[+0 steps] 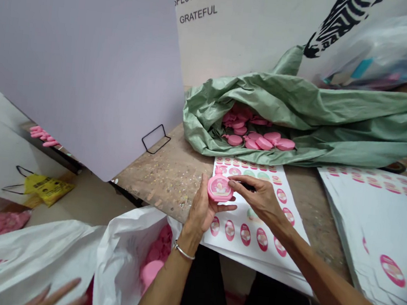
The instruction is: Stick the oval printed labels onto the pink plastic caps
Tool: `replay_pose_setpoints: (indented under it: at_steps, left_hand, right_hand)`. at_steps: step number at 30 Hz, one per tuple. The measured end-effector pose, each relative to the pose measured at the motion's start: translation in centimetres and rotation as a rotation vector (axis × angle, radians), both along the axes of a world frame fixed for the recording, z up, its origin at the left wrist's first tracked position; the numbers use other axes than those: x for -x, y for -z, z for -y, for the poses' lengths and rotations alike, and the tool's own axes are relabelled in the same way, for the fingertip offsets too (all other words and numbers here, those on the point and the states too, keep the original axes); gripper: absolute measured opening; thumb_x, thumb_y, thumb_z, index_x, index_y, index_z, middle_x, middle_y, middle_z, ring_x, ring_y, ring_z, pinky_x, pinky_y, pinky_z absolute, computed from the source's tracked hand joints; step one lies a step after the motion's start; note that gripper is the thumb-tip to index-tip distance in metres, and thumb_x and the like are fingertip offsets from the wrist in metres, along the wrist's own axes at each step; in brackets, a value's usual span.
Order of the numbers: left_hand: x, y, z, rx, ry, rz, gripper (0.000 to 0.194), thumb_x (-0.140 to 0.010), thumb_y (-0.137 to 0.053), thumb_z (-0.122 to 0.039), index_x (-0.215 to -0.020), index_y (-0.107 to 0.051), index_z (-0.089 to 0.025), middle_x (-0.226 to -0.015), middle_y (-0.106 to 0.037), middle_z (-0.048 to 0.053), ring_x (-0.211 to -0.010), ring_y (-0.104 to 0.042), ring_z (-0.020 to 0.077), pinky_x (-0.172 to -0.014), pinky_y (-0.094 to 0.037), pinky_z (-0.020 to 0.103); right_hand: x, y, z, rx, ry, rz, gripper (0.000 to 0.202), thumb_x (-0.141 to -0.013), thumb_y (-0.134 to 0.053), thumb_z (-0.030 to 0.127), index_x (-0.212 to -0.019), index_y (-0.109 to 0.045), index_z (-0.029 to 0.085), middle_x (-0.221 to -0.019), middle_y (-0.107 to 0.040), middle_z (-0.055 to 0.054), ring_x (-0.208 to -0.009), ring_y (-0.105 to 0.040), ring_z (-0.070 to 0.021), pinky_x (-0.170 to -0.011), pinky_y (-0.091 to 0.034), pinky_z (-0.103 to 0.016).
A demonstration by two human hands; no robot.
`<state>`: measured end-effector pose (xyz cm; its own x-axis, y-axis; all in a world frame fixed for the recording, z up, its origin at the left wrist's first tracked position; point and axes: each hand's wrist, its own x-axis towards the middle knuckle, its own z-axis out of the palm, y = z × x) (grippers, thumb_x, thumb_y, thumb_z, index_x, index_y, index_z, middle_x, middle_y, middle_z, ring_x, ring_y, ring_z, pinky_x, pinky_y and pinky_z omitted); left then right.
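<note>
I see both of the wearer's hands working over the bench [172,171]. The left hand [204,211] is clamped on one pink bottle [220,188], thumb along its left side and the other fingers spread behind and below it, their tips showing past its right edge. The right hand [259,196] reaches in with thumb and forefinger nearly together, the tips touching the bottle's upper right edge; from here I can't tell whether they pinch it or only press on it. The bottle is flat and rounded, upright with its narrow neck at the top, and an oval picture label covers the front facing me. It sits above the near part of a printed sheet [238,216]. I count five oval stickers along that sheet's near edge. To the right lies one more stack of printed sheets [365,220]. Behind, one green bag [199,122] lies open with more than half a dozen pink bottles [263,142] heaped at its mouth. One black wire frame [156,140] stands on the bench's left side. Below, one open white bag [119,246] holds several pink pieces [156,260], and one co-worker's hand [58,300] shows at the lower left, its fingers spread apart.
</note>
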<state>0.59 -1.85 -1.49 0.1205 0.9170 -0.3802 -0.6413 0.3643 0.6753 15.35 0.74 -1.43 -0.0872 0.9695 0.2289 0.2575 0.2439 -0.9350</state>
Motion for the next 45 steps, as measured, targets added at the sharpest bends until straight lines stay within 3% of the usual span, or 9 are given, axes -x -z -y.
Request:
replay_pose_setpoints:
  at_steps: [8,18,23,26,29,33,37,41,45]
  left_hand:
    - [0.0,-0.2,0.0,0.0,0.005,-0.013,0.055,-0.096,-0.036,-0.053,-0.1,-0.068,-0.008,-0.076,-0.07,0.011,-0.065,-0.068,0.02,-0.061,-0.059,0.035]
    - [-0.1,0.3,-0.1,-0.036,0.01,-0.021,0.057,-0.093,-0.04,-0.058,-0.1,-0.068,-0.009,-0.079,-0.071,0.012,-0.069,-0.068,0.0215,-0.071,-0.058,0.041]
    - [-0.2,-0.1,0.0,-0.04,0.027,-0.011,0.059,-0.092,-0.04,-0.061,-0.1,-0.067,-0.009,-0.079,-0.07,0.011,-0.069,-0.068,0.0206,-0.065,-0.059,0.037]
    - [-0.1,-0.4,0.1,-0.09,0.046,-0.033,0.052,-0.085,-0.056,-0.058,-0.105,-0.065,-0.011,-0.081,-0.07,0.009,-0.069,-0.068,0.0197,-0.063,-0.06,0.035]
    - [-0.1,-0.5,0.3,-0.139,0.059,-0.061,0.045,-0.074,-0.075,-0.04,-0.107,-0.063,-0.012,-0.082,-0.068,0.006,-0.071,-0.068,0.0183,-0.064,-0.06,0.031]
    - [-0.2,-0.7,0.4,-0.145,0.017,-0.085,0.044,-0.07,-0.077,-0.034,-0.104,-0.061,-0.012,-0.082,-0.068,0.005,-0.068,-0.067,0.017,-0.067,-0.059,0.033]
    - [-0.2,-0.9,0.6,-0.144,0.019,-0.112,0.043,-0.071,-0.076,-0.035,-0.103,-0.059,-0.011,-0.088,-0.069,0.009,-0.068,-0.066,0.0165,-0.065,-0.059,0.032]
    - [-0.3,-1.4,1.2,-0.197,0.156,-0.163,0.043,-0.07,-0.077,-0.028,-0.109,-0.061,-0.015,-0.094,-0.065,0.008,-0.075,-0.065,0.0178,-0.065,-0.06,0.033]
    - [1.7,-1.3,3.4,-0.137,0.168,-0.279,0.054,-0.068,-0.079,-0.029,-0.117,-0.06,-0.016,-0.099,-0.067,0.011,-0.079,-0.066,0.0225,-0.064,-0.059,0.035]
  right_hand:
    - [0.1,-0.2,0.0,-0.002,0.006,0.004,0.031,-0.076,-0.07,0.048,-0.087,-0.077,0.02,-0.082,-0.074,-0.004,-0.072,-0.066,-0.0182,-0.064,-0.052,-0.029]
    - [0.2,-0.4,0.2,-0.005,0.031,-0.01,0.029,-0.076,-0.07,0.047,-0.087,-0.077,0.021,-0.083,-0.074,-0.004,-0.074,-0.066,-0.0198,-0.067,-0.053,-0.032]
    - [0.1,-0.4,0.2,-0.001,0.035,-0.019,0.026,-0.075,-0.071,0.045,-0.086,-0.076,0.021,-0.081,-0.074,-0.003,-0.073,-0.066,-0.0188,-0.068,-0.052,-0.032]
    - [0.1,-0.3,0.2,-0.01,0.041,-0.011,0.026,-0.076,-0.071,0.044,-0.086,-0.076,0.021,-0.081,-0.074,-0.003,-0.072,-0.065,-0.018,-0.068,-0.051,-0.031]
    - [0.2,-0.2,0.3,-0.025,0.041,0.007,0.027,-0.078,-0.069,0.046,-0.086,-0.075,0.021,-0.081,-0.074,-0.003,-0.071,-0.064,-0.0177,-0.065,-0.05,-0.031]
    - [-0.4,-0.5,0.4,-0.152,0.086,0.226,0.031,-0.082,-0.064,0.047,-0.091,-0.075,0.02,-0.086,-0.074,-0.007,-0.074,-0.063,-0.0207,-0.069,-0.049,-0.035]
    - [-1.1,-1.4,0.1,-0.309,0.292,0.514,0.038,-0.083,-0.063,0.046,-0.106,-0.071,0.017,-0.099,-0.072,-0.014,-0.098,-0.062,-0.0302,-0.088,-0.044,-0.046]
    - [-0.1,-1.1,-0.3,-0.221,0.072,0.3,0.072,-0.07,-0.073,0.053,-0.131,-0.053,0.02,-0.127,-0.061,-0.013,-0.112,-0.059,-0.028,-0.093,-0.047,-0.042]
    - [-0.6,1.0,-2.9,-0.197,0.031,0.347,0.075,-0.067,-0.075,0.055,-0.129,-0.053,0.019,-0.127,-0.061,-0.014,-0.114,-0.058,-0.0284,-0.095,-0.047,-0.043]
